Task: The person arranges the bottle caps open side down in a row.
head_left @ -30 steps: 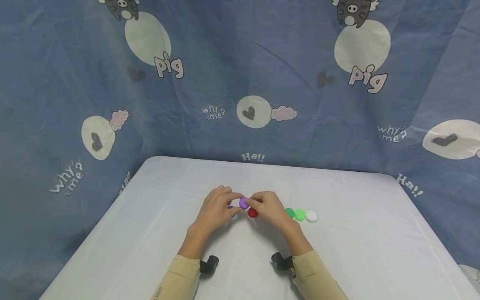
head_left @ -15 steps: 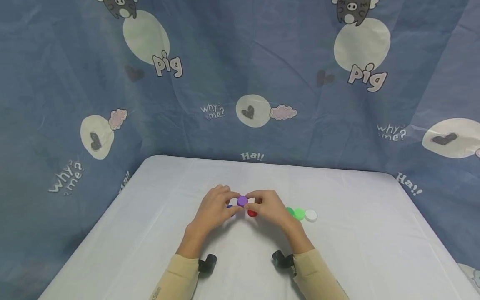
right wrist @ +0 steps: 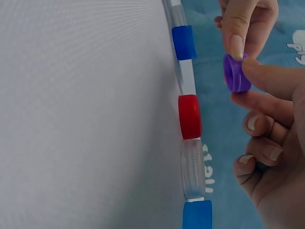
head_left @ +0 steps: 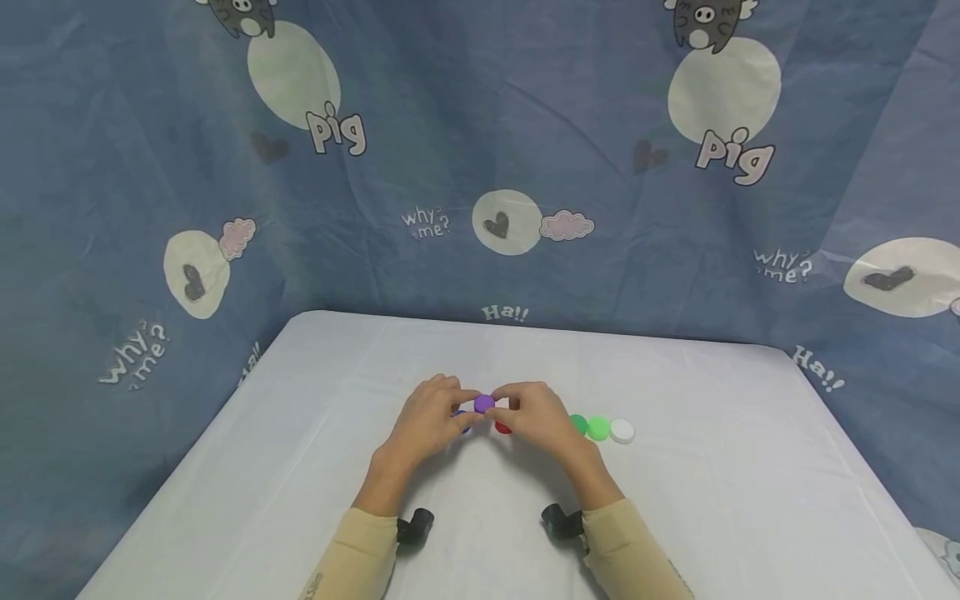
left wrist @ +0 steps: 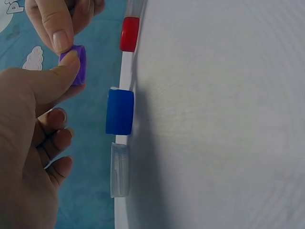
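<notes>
My left hand (head_left: pixel 431 417) and right hand (head_left: pixel 538 414) both pinch the purple cap (head_left: pixel 484 403) between thumb and finger, raised above and left of the red cap (right wrist: pixel 190 117), probably because opposing grips steady it. The blue cap (left wrist: pixel 119 112) sits left of the red cap.

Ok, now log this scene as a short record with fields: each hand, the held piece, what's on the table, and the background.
Left hand: pinches purple cap
Right hand: pinches same purple cap
Purple cap: raised off the table, hollow side visible
On table, among others: red cap, blue cap, dark green cap, light green cap, white cap
Background: blue printed cloth
</notes>
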Tool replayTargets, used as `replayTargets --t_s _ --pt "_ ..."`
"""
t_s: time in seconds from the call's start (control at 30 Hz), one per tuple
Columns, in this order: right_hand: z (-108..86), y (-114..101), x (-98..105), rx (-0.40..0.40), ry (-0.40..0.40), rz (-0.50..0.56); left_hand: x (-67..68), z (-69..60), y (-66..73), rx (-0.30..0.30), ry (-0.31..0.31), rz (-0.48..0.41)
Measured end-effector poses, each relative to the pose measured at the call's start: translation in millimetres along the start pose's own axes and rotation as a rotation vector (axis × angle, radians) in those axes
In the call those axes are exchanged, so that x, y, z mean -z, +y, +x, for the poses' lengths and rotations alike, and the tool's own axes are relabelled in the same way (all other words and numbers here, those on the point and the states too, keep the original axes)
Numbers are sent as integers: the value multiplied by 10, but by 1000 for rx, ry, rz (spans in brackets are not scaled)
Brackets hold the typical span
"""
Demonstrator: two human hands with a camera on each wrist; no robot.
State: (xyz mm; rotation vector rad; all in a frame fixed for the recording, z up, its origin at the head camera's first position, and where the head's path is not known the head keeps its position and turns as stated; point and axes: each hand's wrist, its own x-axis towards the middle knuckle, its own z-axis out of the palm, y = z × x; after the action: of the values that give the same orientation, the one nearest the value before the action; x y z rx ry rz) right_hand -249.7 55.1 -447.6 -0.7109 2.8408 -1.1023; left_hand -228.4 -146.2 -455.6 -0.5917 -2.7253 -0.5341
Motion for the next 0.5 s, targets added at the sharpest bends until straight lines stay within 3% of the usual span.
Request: replayTargets --t_s 0.5 --pt "12 10 -81 -9 0 -125 -48 -5 21 85 -22 43"
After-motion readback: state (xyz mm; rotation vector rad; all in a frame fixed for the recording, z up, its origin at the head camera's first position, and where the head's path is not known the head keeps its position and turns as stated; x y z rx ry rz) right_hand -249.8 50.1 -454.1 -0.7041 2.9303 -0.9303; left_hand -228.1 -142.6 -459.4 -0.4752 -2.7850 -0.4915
